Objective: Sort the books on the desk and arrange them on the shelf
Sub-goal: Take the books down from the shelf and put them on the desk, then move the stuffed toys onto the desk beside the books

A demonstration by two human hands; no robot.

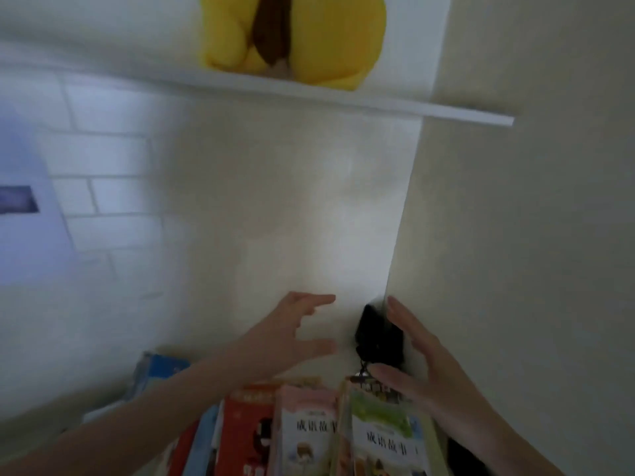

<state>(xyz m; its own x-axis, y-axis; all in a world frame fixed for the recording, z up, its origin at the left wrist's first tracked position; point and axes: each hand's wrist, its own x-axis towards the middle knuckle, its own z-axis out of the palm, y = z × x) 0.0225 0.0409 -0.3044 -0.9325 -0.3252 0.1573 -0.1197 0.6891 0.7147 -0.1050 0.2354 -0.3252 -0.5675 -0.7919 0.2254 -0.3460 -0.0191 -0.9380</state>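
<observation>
Row of books [309, 431] stands upright at the right end of the shelf, near the side panel [515, 235]: red book [247, 424], pink book [305, 427], green book [381, 438], covers facing out. A blue book [154, 372] lies apart toward the left, not in the row.

Left hand [288, 334] hovers above the row, fingers spread apart, gripping nothing. Right hand [422, 365] is flat, fingers straight and loosely apart, thumb close to the green book's top; can't tell if it touches.

Risks:
- Nothing visibly props the row's left side, so with no hand on it the books could lean or slide leftward.
- A black object [378, 338] sits in the back right corner, its strap dangling at the green book's top; the right hand could knock it or snag the strap.
- Frame is blurred, so contact calls are shaky.
</observation>
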